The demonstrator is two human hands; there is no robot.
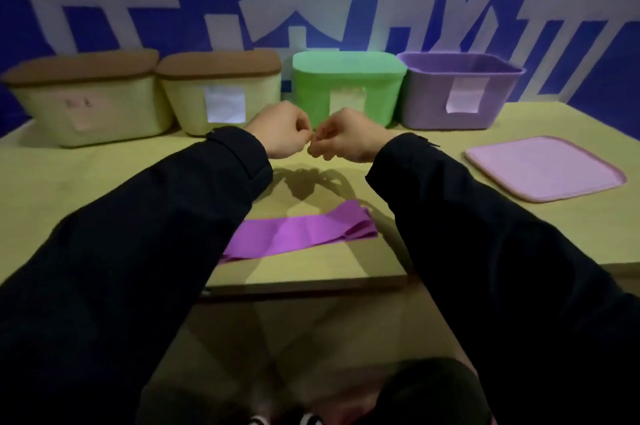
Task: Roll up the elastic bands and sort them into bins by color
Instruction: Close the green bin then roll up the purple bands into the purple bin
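Note:
A purple elastic band (pixel 294 234) lies flat on the table near the front edge, its right end creased into folds and its left end hidden under my left sleeve. My left hand (pixel 282 130) and my right hand (pixel 341 140) are raised above the table in front of the green bin (pixel 346 78), well behind the band. Their curled fingertips meet and pinch a small pale item (pixel 310 148) between them, too small to identify. The purple bin (pixel 460 78) stands lidless to the right of the green one.
Two beige bins with brown lids (pixel 83 92) (pixel 221 85) stand at the back left. A pink lid (pixel 543 166) lies flat on the table at the right. The table's front edge (pixel 304 281) runs just below the band. A blue and white wall is behind.

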